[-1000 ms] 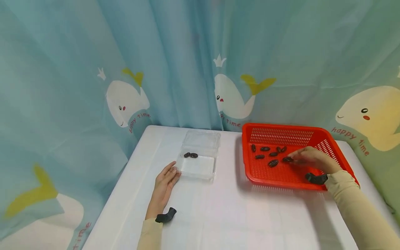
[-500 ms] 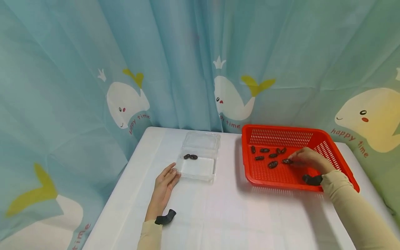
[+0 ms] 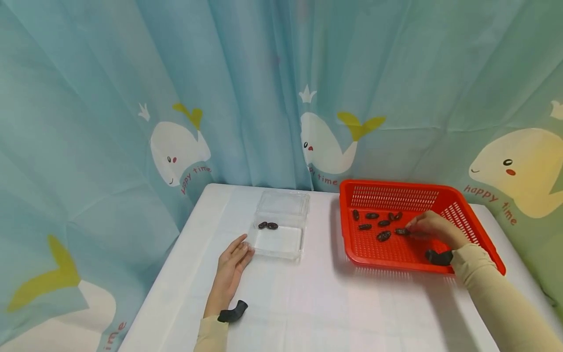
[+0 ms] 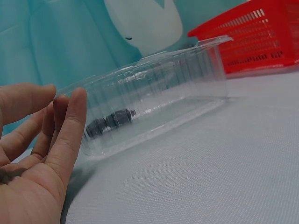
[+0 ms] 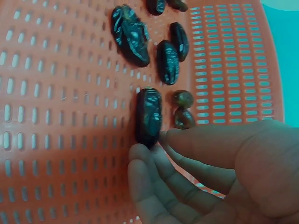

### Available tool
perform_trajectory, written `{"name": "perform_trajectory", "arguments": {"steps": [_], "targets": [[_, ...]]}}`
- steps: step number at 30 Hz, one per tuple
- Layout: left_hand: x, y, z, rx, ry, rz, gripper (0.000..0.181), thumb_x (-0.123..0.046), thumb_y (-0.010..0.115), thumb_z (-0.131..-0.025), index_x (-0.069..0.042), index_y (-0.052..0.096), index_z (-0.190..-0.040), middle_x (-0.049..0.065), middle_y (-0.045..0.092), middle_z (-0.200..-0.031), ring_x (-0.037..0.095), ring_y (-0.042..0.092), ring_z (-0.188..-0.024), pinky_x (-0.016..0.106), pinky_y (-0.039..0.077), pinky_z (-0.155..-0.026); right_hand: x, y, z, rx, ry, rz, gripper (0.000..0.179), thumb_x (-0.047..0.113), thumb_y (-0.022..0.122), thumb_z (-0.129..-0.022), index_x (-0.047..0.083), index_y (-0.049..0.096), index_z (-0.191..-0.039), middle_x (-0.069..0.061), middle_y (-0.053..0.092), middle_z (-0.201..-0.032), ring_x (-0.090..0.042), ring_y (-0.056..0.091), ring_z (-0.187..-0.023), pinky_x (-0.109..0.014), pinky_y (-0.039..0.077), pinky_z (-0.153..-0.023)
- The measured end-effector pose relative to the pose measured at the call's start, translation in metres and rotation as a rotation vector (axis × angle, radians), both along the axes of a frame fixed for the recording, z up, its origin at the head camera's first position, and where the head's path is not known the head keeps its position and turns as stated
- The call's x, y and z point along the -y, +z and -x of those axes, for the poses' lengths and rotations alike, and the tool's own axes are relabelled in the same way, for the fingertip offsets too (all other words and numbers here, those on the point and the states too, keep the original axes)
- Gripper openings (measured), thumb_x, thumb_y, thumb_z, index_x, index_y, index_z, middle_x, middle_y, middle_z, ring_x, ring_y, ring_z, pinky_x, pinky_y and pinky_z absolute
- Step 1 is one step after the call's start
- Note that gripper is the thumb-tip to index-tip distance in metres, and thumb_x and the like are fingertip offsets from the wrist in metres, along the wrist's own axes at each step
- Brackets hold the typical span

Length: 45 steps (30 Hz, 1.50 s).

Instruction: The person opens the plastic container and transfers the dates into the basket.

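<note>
Several dark, wrinkled dates lie in a red plastic basket (image 3: 396, 261) on the right of the table. At the end of one date (image 5: 149, 116), the thumb and fingertips of my right hand (image 3: 433, 229) pinch it, low in the basket. A clear plastic box (image 3: 278, 242) stands to the left with its hinged lid (image 3: 283, 203) laid back. Two dates (image 3: 268, 225) sit end to end inside it, near its back left. My left hand (image 3: 230, 269) rests its fairly straight fingers against the box's left front corner.
More dates lie near the pinched one, including a large date (image 5: 131, 37) to its left. A white cloth (image 3: 334, 308) covers the table. Behind it hangs a blue-green curtain (image 3: 250, 98) with whale prints.
The head view has tilted up slightly. My right hand has shifted a little within the basket and stays at the same date. My left hand has stayed at the box corner.
</note>
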State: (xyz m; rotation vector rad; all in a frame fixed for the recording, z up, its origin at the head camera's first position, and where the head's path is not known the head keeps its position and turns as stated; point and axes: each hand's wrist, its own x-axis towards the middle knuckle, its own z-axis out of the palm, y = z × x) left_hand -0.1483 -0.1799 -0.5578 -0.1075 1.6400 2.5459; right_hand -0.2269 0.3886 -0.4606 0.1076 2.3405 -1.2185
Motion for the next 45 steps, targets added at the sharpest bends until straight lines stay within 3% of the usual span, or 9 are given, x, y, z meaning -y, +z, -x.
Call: {"name": "perform_trajectory", "arguments": {"steps": [8, 16, 23, 29, 34, 40, 45], "targets": [[0.000, -0.001, 0.002, -0.005, 0.002, -0.020, 0.056, -0.010, 0.057, -0.107, 0.003, 0.035, -0.158, 0.000, 0.056, -0.116, 0.007, 0.065, -0.106, 0.020, 0.057, -0.105, 0.001, 0.004, 0.001, 0.000, 0.004, 0.018, 0.019, 0.000, 0.056, -0.102, -0.013, 0.070, -0.105, 0.004, 0.070, -0.087, -0.007, 0.065, -0.081, -0.026, 0.064, -0.076], [-0.001, -0.003, 0.001, 0.020, 0.012, 0.010, 0.054, -0.010, 0.056, -0.108, 0.002, 0.037, -0.157, 0.001, 0.055, -0.117, 0.006, 0.064, -0.106, 0.020, 0.057, -0.104, 0.009, 0.013, -0.005, -0.028, 0.016, 0.066, 0.034, 0.004, 0.053, -0.106, -0.021, 0.060, -0.128, -0.003, 0.074, -0.108, -0.006, 0.069, -0.093, -0.030, 0.066, -0.089], [-0.001, -0.002, 0.000, 0.038, 0.014, -0.017, 0.055, -0.008, 0.056, -0.107, 0.001, 0.036, -0.157, -0.001, 0.056, -0.114, 0.007, 0.065, -0.106, 0.020, 0.057, -0.104, 0.027, 0.015, -0.006, -0.063, 0.044, 0.150, 0.037, 0.003, 0.053, -0.107, -0.021, 0.056, -0.134, -0.005, 0.072, -0.121, 0.000, 0.069, -0.097, -0.031, 0.065, -0.092], [-0.001, 0.001, -0.002, 0.046, 0.014, 0.007, 0.055, -0.009, 0.056, -0.108, 0.001, 0.035, -0.158, -0.001, 0.055, -0.115, 0.006, 0.064, -0.107, 0.019, 0.057, -0.104, 0.056, 0.021, -0.011, -0.083, 0.040, 0.201, 0.037, 0.011, 0.058, -0.107, -0.016, 0.059, -0.132, 0.003, 0.074, -0.111, -0.002, 0.070, -0.098, -0.033, 0.065, -0.094], [-0.001, 0.002, -0.001, 0.040, 0.013, 0.023, 0.056, -0.010, 0.057, -0.108, 0.001, 0.035, -0.158, -0.001, 0.055, -0.115, 0.005, 0.065, -0.107, 0.020, 0.057, -0.105, 0.087, 0.027, -0.018, -0.156, 0.027, 0.168, 0.042, 0.024, 0.064, -0.105, -0.008, 0.062, -0.132, -0.004, 0.076, -0.115, -0.011, 0.073, -0.102, -0.029, 0.063, -0.090], [0.000, 0.002, 0.001, 0.045, 0.020, 0.024, 0.055, -0.012, 0.057, -0.108, -0.001, 0.036, -0.158, -0.003, 0.054, -0.114, 0.005, 0.064, -0.107, 0.020, 0.055, -0.107, 0.129, 0.031, -0.023, -0.221, -0.008, 0.248, 0.039, 0.020, 0.067, -0.103, -0.005, 0.062, -0.132, -0.014, 0.074, -0.119, -0.022, 0.073, -0.103, -0.029, 0.063, -0.085], [-0.001, -0.001, 0.000, 0.079, 0.019, 0.038, 0.055, -0.012, 0.057, -0.108, -0.002, 0.036, -0.158, -0.002, 0.052, -0.116, 0.005, 0.063, -0.108, 0.020, 0.055, -0.108, 0.160, 0.027, -0.026, -0.285, 0.002, 0.299, 0.031, 0.020, 0.068, -0.102, 0.001, 0.066, -0.127, -0.013, 0.074, -0.113, -0.024, 0.073, -0.101, -0.032, 0.063, -0.087]]}}
